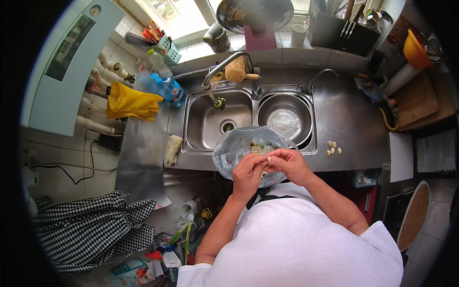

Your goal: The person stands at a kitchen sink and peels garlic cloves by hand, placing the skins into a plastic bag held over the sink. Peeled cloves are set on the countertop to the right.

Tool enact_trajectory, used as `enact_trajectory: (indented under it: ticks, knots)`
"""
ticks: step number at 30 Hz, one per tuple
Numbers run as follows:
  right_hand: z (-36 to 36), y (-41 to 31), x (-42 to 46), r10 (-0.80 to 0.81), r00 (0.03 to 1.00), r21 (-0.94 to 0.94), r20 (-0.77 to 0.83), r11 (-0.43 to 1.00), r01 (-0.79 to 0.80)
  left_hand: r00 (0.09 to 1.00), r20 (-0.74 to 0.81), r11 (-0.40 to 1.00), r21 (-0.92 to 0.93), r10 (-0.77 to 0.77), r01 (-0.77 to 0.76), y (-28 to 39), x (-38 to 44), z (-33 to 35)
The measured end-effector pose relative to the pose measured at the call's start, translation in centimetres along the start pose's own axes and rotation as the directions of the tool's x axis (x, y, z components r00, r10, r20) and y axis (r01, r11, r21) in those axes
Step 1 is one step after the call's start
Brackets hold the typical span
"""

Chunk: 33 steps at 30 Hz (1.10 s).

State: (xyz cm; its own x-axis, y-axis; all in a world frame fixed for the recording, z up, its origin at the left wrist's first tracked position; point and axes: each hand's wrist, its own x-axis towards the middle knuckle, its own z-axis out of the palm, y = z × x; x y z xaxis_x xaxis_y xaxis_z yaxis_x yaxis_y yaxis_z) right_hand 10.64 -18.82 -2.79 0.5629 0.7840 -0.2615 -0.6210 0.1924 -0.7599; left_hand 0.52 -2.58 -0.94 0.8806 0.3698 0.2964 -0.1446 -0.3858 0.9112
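Both hands meet over a clear plastic bag (227, 143) that lines a bin at the counter's front edge, with food scraps inside. A small pale garlic clove (269, 160) is pinched between the fingertips of my left hand (248, 174) and my right hand (291, 165). The fingers partly cover the clove. To the right, several peeled garlic cloves (334, 144) lie on the stainless steel counter (353, 129).
Behind the bag is a double sink (204, 122) with a steel basin (285, 118) in its right bowl. A curved faucet (229, 61) reaches over the left bowl. A folded cloth (174, 150), yellow rubber gloves (132, 102) and plastic bottles (174, 91) are at the left.
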Motion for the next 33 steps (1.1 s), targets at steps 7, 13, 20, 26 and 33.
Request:
enact_trajectory:
  ticks: [7,13,20,26,33]
  knots:
    - [-0.2,-0.6,-0.1,-0.017,1.0,-0.167,0.019,0.986,0.02,0.997,0.048,0.994,0.09,0.052,-0.057,0.9,0.7,-0.7]
    - [-0.6,-0.3,-0.2,-0.038,0.999,-0.231,0.037,0.972,0.046,0.994,0.106,0.992,0.119,0.018,-0.031,1.1,0.9,-1.1]
    - [-0.6,-0.5,-0.3,-0.049,0.998,-0.253,0.046,0.966,0.059,0.983,0.184,0.992,0.127,-0.024,0.001,1.3,1.3,-1.5]
    - [-0.8,-0.2,-0.1,-0.035,0.999,-0.256,0.036,0.966,0.043,0.975,0.221,0.991,0.135,-0.019,-0.011,1.0,1.6,-1.7]
    - [-0.8,-0.2,0.1,0.002,1.0,-0.238,0.025,0.971,0.004,0.968,0.25,0.992,0.122,-0.009,-0.022,1.3,1.9,-1.7]
